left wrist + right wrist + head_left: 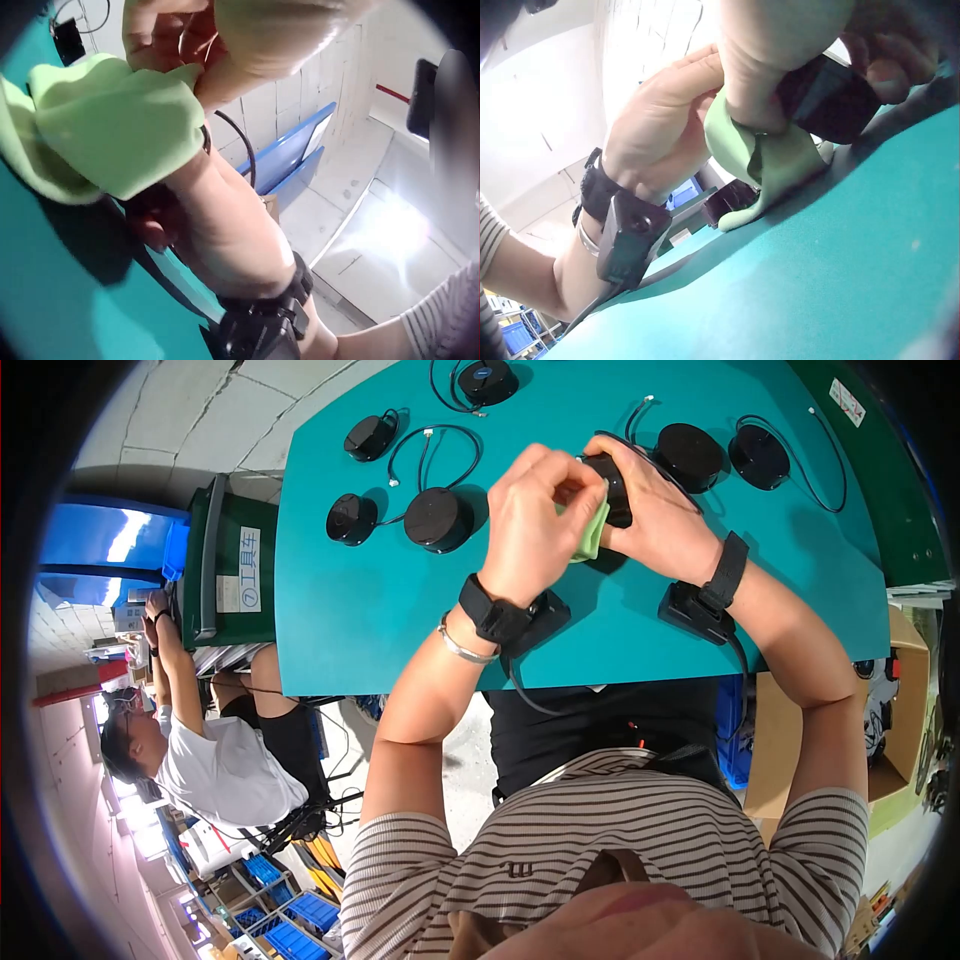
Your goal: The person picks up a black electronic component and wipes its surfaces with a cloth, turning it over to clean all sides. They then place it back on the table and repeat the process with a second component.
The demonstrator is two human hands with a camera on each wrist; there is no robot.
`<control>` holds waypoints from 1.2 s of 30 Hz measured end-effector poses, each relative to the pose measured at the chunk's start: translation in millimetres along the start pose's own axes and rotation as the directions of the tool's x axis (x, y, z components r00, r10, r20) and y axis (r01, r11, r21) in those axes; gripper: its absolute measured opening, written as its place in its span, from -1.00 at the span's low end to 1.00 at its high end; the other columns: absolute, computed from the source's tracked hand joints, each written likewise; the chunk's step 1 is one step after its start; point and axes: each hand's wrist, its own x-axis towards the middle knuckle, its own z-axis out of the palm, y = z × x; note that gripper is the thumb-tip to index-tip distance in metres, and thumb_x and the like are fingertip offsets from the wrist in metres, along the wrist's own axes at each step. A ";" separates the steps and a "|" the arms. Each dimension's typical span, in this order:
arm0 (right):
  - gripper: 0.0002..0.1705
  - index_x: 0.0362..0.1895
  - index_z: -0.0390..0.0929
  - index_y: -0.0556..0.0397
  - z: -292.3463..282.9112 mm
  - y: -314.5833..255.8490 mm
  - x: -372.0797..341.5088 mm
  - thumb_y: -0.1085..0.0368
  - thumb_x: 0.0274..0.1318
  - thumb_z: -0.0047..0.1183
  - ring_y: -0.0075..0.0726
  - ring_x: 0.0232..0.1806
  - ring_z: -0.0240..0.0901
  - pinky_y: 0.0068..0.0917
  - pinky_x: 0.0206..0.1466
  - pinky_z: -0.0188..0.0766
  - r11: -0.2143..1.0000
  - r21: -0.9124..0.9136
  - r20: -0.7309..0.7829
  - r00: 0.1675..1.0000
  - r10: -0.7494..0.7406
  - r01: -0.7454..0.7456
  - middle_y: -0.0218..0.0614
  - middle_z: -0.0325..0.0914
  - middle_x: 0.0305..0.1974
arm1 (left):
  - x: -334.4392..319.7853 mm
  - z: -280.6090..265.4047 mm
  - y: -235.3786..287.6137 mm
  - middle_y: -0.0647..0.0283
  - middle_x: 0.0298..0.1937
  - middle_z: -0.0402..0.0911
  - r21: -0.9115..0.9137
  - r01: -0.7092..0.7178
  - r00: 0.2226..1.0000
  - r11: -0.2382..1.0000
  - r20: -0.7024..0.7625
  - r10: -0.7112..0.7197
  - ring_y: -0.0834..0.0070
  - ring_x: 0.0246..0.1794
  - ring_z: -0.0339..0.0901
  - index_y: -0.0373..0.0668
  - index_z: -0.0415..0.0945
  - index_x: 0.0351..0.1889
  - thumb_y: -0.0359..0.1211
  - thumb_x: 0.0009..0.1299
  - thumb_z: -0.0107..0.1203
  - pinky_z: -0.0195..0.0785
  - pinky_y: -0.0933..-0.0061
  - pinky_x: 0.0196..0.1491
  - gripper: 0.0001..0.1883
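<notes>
My left hand pinches a light green cloth against the side of a black cylindrical device. The right hand grips that device, its fingers wrapped round the far side and the thumb on the near side. Seen from the left wrist, the cloth hangs folded between both hands and covers much of the device. In the right wrist view the device shows a dark glossy face, held close over the teal table, with the cloth draped beside it.
More black round devices with cables lie about the table: a larger one left of my hands, another to the right, several farther out. A green cabinet adjoins the left edge. A person in a white shirt sits at left.
</notes>
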 end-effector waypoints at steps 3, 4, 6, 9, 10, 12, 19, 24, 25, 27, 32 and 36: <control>-0.13 0.35 0.15 -0.14 -1.0 -0.4 -1.8 0.12 -0.03 0.30 0.01 0.09 0.46 -0.17 0.14 0.45 0.999 -0.001 0.030 0.999 0.039 -0.039 -0.12 0.41 0.06 | 1.6 3.6 -1.1 0.24 -0.34 0.59 -0.016 0.028 0.999 0.999 0.016 -0.028 0.47 -0.40 0.62 -0.24 0.63 -0.31 -0.46 0.25 0.33 0.48 0.48 -0.24 -0.89; -0.12 0.35 0.15 -0.13 1.8 2.0 -1.2 0.12 -0.04 0.31 0.02 0.12 0.45 -0.17 0.17 0.43 1.000 0.001 -0.013 1.000 0.002 -0.002 -0.12 0.41 0.09 | 3.3 2.6 -0.8 0.24 -0.34 0.59 -0.030 0.058 0.998 0.998 -0.006 -0.058 0.48 -0.40 0.61 -0.25 0.63 -0.31 -0.47 0.25 0.33 0.47 0.49 -0.24 -0.89; -0.12 0.35 0.15 -0.12 2.4 0.8 0.7 0.12 -0.05 0.31 0.02 0.15 0.44 -0.17 0.19 0.42 0.999 0.003 -0.059 0.998 -0.039 0.039 -0.12 0.41 0.12 | 2.1 0.0 2.8 0.25 -0.34 0.59 -0.010 0.073 0.997 0.997 -0.004 -0.073 0.49 -0.41 0.60 -0.26 0.62 -0.32 -0.47 0.24 0.33 0.47 0.49 -0.25 -0.88; -0.11 0.35 0.14 -0.07 -5.4 -4.5 1.1 0.10 -0.04 0.31 0.02 0.21 0.39 -0.20 0.25 0.37 0.998 -0.019 0.052 0.997 0.059 -0.058 -0.12 0.40 0.18 | -3.1 1.2 3.3 0.23 -0.32 0.59 0.035 0.040 0.998 0.999 0.054 -0.041 0.49 -0.40 0.62 -0.27 0.63 -0.30 -0.45 0.26 0.33 0.48 0.49 -0.27 -0.87; -0.11 0.35 0.14 -0.04 -6.3 -5.1 2.0 0.10 -0.03 0.31 0.02 0.23 0.38 -0.20 0.27 0.36 0.998 -0.010 0.050 0.997 0.058 -0.057 -0.11 0.39 0.20 | -0.9 2.5 2.6 0.23 -0.32 0.59 0.031 0.038 0.998 0.999 0.056 -0.039 0.49 -0.40 0.62 -0.27 0.63 -0.30 -0.45 0.26 0.33 0.48 0.49 -0.27 -0.87; -0.11 0.35 0.13 -0.01 -5.5 -4.7 0.5 0.10 -0.03 0.30 0.02 0.24 0.37 -0.21 0.29 0.35 0.998 0.001 0.052 0.997 0.061 -0.061 -0.09 0.39 0.22 | 3.0 3.8 0.2 0.22 -0.32 0.59 -0.017 0.071 0.997 0.997 0.004 -0.071 0.49 -0.41 0.62 -0.28 0.62 -0.31 -0.45 0.27 0.32 0.50 0.50 -0.29 -0.88; -0.08 0.37 0.11 0.01 -5.4 -4.2 1.7 0.11 -0.04 0.30 0.02 0.23 0.39 -0.20 0.28 0.36 0.998 -0.011 0.059 0.996 0.069 -0.069 -0.07 0.37 0.23 | 3.0 3.3 -14.0 0.25 -0.25 0.61 -0.134 0.162 0.986 0.978 -0.020 -0.166 0.60 -0.29 0.62 -0.34 0.61 -0.25 -0.43 0.34 0.29 0.52 0.54 -0.24 -0.85; -0.06 0.39 0.08 0.00 -6.7 -5.7 2.4 0.09 -0.04 0.30 0.06 0.23 0.39 -0.17 0.26 0.38 0.990 -0.056 0.092 0.987 0.131 -0.127 -0.03 0.36 0.23 | 0.1 0.2 -4.7 0.22 -0.22 0.61 -0.057 0.062 0.998 0.996 0.002 -0.062 0.54 -0.29 0.62 -0.31 0.62 -0.25 -0.45 0.32 0.29 0.53 0.51 -0.21 -0.87; -0.06 0.38 0.09 0.00 -3.9 -2.9 0.7 0.09 -0.04 0.30 0.07 0.22 0.39 -0.16 0.25 0.39 0.994 -0.066 0.061 0.993 0.096 -0.092 -0.02 0.36 0.22 | 0.3 -0.1 -1.5 0.22 -0.22 0.61 -0.014 0.015 0.999 1.000 0.033 -0.015 0.51 -0.30 0.62 -0.30 0.62 -0.24 -0.46 0.31 0.29 0.53 0.50 -0.20 -0.87; -0.06 0.38 0.09 0.01 -1.7 -1.5 0.0 0.09 -0.05 0.30 0.08 0.22 0.39 -0.14 0.24 0.39 0.996 -0.073 0.036 0.998 0.060 -0.058 -0.01 0.36 0.21 | 4.7 0.6 -0.4 0.22 -0.22 0.61 -0.001 0.051 0.999 0.999 0.011 -0.051 0.49 -0.30 0.63 -0.28 0.62 -0.25 -0.47 0.30 0.29 0.53 0.48 -0.20 -0.88; -0.06 0.38 0.08 0.02 1.6 1.7 0.4 0.10 -0.04 0.31 0.10 0.18 0.41 -0.10 0.22 0.40 0.996 -0.077 0.050 0.997 0.058 -0.054 -0.01 0.36 0.17 | -1.0 -1.4 2.3 0.25 -0.27 0.62 -0.008 0.110 0.994 0.994 0.008 -0.110 0.47 -0.31 0.62 -0.27 0.60 -0.29 -0.43 0.29 0.29 0.53 0.43 -0.20 -0.88; -0.03 0.40 0.07 -0.01 4.6 0.5 1.8 0.09 -0.04 0.31 0.10 0.16 0.42 -0.07 0.19 0.41 0.994 -0.085 0.018 0.997 0.071 -0.070 -0.02 0.35 0.14 | 6.8 1.4 -7.8 0.27 -0.31 0.61 0.027 0.097 0.994 0.995 -0.051 -0.095 0.51 -0.32 0.61 -0.26 0.60 -0.31 -0.42 0.29 0.30 0.51 0.48 -0.25 -0.88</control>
